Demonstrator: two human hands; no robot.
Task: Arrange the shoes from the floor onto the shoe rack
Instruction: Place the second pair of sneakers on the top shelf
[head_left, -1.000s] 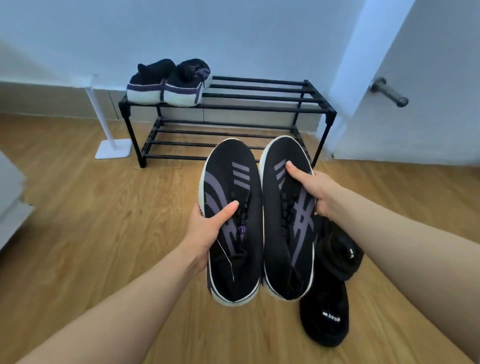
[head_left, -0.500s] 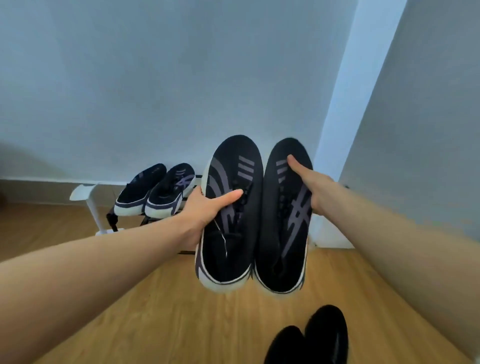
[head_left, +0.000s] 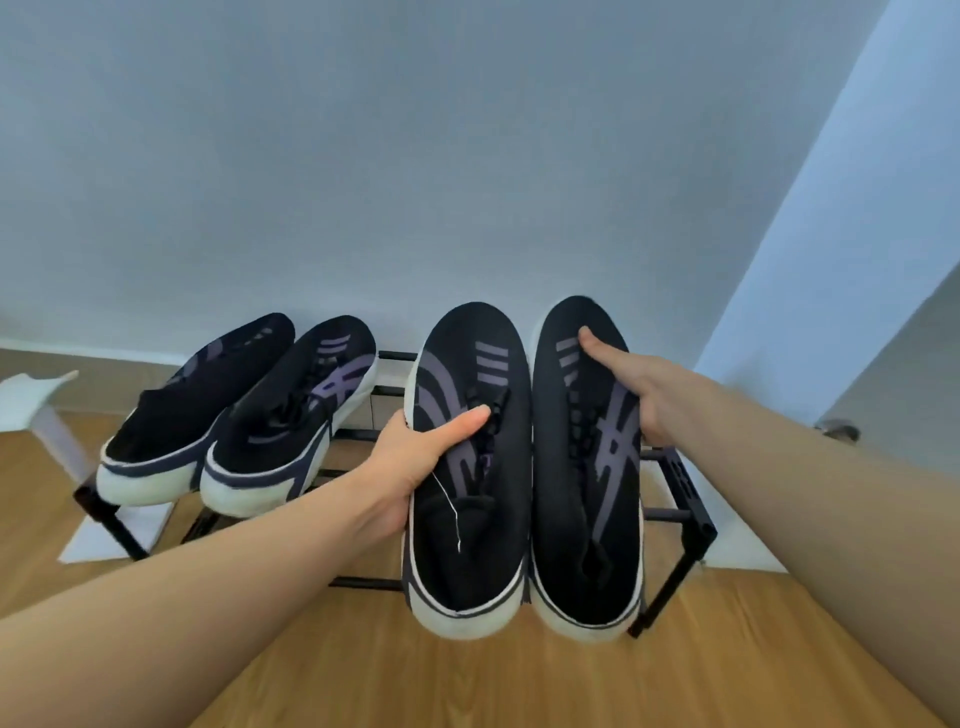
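Left hand (head_left: 415, 457): closed around left black knit sneaker with purple stripes (head_left: 467, 467)
Right hand (head_left: 644, 389): clasps the matching right sneaker (head_left: 587, 467)
Black metal shoe rack (head_left: 691, 519): beneath both

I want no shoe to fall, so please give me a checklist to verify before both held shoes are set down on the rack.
1. Left hand grips the left black knit sneaker with purple stripes: ok.
2. Right hand grips the matching right sneaker: ok.
3. Free space on the black metal-bar rack, right of the pair already placed: ok.
4. Held soles touching the bars: cannot tell.
5. Held toes point to the wall, as the placed pair does: ok.
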